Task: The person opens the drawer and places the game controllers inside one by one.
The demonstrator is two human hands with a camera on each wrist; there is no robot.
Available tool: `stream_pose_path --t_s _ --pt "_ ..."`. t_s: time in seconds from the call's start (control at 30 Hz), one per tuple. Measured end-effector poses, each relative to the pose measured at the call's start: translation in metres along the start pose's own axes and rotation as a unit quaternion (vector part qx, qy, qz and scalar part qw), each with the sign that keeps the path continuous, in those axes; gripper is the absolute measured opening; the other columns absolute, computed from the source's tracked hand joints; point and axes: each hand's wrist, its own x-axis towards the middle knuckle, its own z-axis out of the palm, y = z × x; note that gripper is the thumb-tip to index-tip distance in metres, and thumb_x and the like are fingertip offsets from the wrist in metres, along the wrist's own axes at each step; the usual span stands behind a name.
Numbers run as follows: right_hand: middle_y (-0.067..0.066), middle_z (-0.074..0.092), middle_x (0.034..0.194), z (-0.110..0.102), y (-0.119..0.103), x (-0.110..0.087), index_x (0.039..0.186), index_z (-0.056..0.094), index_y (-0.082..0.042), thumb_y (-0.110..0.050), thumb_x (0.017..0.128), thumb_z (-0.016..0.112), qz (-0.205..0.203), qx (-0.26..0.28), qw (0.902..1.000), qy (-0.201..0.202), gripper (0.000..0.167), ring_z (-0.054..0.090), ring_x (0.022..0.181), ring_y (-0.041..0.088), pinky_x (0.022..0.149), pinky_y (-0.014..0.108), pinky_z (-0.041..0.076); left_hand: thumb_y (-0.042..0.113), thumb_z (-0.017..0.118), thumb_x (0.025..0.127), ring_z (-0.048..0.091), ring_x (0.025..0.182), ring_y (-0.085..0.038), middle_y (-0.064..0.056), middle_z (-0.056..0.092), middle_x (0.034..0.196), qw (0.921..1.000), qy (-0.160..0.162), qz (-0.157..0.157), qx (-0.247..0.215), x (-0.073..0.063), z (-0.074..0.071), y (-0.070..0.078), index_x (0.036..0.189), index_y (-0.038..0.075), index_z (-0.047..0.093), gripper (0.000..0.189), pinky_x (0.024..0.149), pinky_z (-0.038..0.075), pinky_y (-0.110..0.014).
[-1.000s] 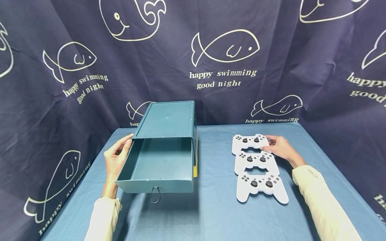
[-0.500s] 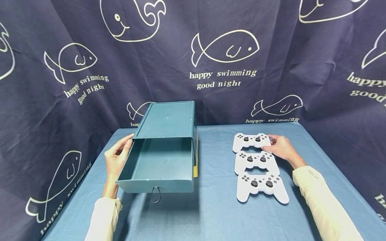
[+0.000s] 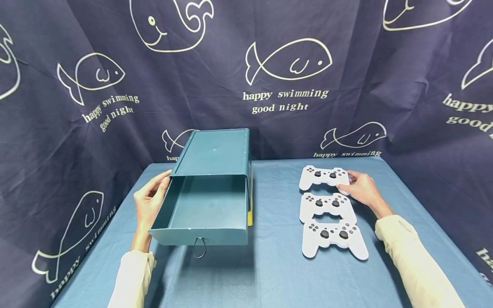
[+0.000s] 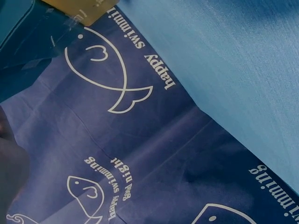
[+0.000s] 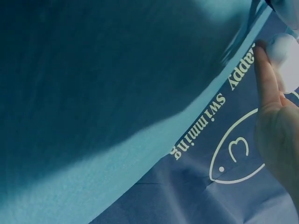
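A blue-green drawer box (image 3: 215, 152) stands left of centre, its drawer (image 3: 208, 209) pulled out with nothing in it. My left hand (image 3: 148, 201) holds the box's left side by the front edge, thumb at the edge and fingers partly hidden behind it. On the right, three white game controllers form a column. The farthest controller (image 3: 325, 178) is tilted, its right end pinched between thumb and fingers of my right hand (image 3: 363, 188). The middle controller (image 3: 327, 208) and the nearest controller (image 3: 334, 238) lie below it in view. The right wrist view catches only the held controller's rounded grip (image 5: 285, 56).
A wire ring pull (image 3: 199, 249) hangs from the drawer front. Along the box's lower right side shows a yellow part (image 3: 250, 218). Blue cloth (image 3: 277, 256) covers the table, and a dark fish-print curtain (image 3: 289, 141) closes off the back and both sides.
My right hand has moved the farthest controller away from the middle one and slightly right, so a gap now shows between them. The left hand and the drawer box stay put.
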Motion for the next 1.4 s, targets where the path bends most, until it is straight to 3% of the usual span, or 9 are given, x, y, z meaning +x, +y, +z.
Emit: stream_pose_path --t_s 0.4,0.77,1.0,1.17,1.4 --pt "0.032 0.068 0.107 -0.010 -0.013 -0.012 0.136 0.056 0.014 -0.023 0.088 0.078 0.010 0.017 0.9993 0.031 0.065 0.065 0.095 0.043 0.077 0.042 0.046 -0.018 0.064 0.093 0.064 0.068 0.004 0.012 0.075 0.093 0.9999 0.001 -0.012 0.001 -0.001 0.000 -0.001 0.116 -0.016 0.070 0.024 0.062 0.048 -0.012" --pt "0.030 0.069 0.110 -0.014 -0.033 -0.030 0.137 0.057 0.010 -0.025 0.089 0.079 0.011 0.044 0.9981 0.042 0.064 0.063 0.098 0.039 0.073 0.030 0.042 -0.019 0.064 0.092 0.064 0.068 0.004 0.008 0.076 0.091 0.9999 -0.001 0.005 -0.012 0.000 0.000 0.004 0.114 -0.018 0.069 0.022 0.062 0.047 -0.011" --pt "0.023 0.071 0.104 -0.014 -0.049 -0.042 0.137 0.060 0.006 -0.024 0.088 0.081 0.009 0.071 0.9961 0.051 0.061 0.060 0.088 0.026 0.068 0.022 0.042 -0.019 0.064 0.092 0.063 0.067 0.004 0.007 0.075 0.089 1.0000 -0.004 0.006 -0.006 -0.001 0.000 0.004 0.114 -0.018 0.069 0.023 0.062 0.047 -0.011" --pt "0.023 0.072 0.107 -0.015 -0.064 -0.052 0.141 0.058 0.005 -0.025 0.091 0.079 0.014 0.101 0.9939 0.041 0.062 0.060 0.092 0.013 0.073 0.018 0.044 -0.019 0.064 0.092 0.061 0.066 0.004 0.006 0.076 0.089 0.9999 -0.003 0.009 -0.004 0.000 0.000 0.005 0.114 -0.018 0.069 0.022 0.061 0.045 -0.011" --pt "0.026 0.070 0.114 -0.015 -0.084 -0.065 0.143 0.058 0.003 -0.027 0.093 0.079 0.012 0.147 0.9885 0.031 0.062 0.060 0.112 0.027 0.079 0.015 0.043 -0.019 0.064 0.092 0.063 0.068 0.005 0.006 0.076 0.090 0.9999 -0.002 0.010 -0.003 0.000 0.000 0.005 0.113 -0.018 0.069 0.022 0.063 0.047 -0.011"
